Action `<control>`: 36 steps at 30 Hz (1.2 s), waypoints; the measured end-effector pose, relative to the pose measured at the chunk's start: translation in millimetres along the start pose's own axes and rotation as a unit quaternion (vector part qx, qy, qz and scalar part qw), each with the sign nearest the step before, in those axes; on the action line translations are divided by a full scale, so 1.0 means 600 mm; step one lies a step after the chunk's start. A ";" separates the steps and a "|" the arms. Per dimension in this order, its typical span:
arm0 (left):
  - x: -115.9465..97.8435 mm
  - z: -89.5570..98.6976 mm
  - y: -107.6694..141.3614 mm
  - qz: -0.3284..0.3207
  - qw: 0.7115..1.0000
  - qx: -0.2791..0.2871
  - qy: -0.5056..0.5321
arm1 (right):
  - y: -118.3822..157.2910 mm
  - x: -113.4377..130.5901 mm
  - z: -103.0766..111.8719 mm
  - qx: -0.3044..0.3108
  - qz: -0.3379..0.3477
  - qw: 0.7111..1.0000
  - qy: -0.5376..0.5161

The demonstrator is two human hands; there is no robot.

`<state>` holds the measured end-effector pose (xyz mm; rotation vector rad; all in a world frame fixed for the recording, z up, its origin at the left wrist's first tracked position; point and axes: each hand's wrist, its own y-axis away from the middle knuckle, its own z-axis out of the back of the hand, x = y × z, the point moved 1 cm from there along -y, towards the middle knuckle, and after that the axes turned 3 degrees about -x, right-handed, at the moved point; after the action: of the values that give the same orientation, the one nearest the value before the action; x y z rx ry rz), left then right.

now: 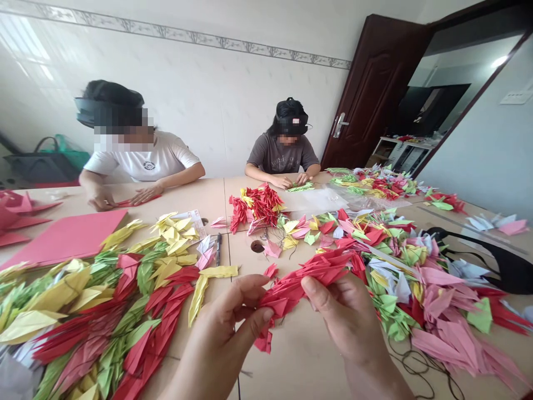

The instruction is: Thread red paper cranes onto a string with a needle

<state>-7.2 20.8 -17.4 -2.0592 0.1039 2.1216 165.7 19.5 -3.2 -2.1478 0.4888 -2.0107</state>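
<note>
Between my two hands, above the near middle of the table, stretches a string of red folded-paper cranes [291,283], packed tightly together. My left hand [239,316] pinches its lower left end between thumb and fingers. Farther up the string, my right hand [343,305] grips it with the thumb on top and the fingers underneath, partly hidden. A few red pieces hang below my left fingers. A folded yellow paper strip [219,272] lies just left of my left hand. Beside my right hand spreads a heap of many-coloured paper cranes [400,261].
Strings of coloured cranes [137,300] cover the table's left side, near red paper sheets [70,236] and a pen [219,249]. A red crane bundle [258,205] sits mid-table by a hole [257,246]. Across sit one person in white [144,158] and another in grey [283,153], hands on paper.
</note>
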 end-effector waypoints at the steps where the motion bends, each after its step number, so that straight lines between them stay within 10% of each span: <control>1: 0.000 0.000 0.000 -0.007 1.000 -0.005 -0.001 | 0.000 0.000 0.000 0.001 0.000 1.000 -0.002; 17: -0.012 0.004 0.004 0.012 0.998 -0.058 0.024 | 0.005 0.028 -0.006 0.035 0.127 0.988 0.080; 36: -0.017 0.000 0.019 -0.023 0.998 -0.026 0.054 | 0.013 0.007 -0.012 0.121 -0.053 0.991 0.033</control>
<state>-9.2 8.9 -8.2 -2.1833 0.0167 2.0080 157.6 11.3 -1.3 -2.0042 0.1305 -2.0801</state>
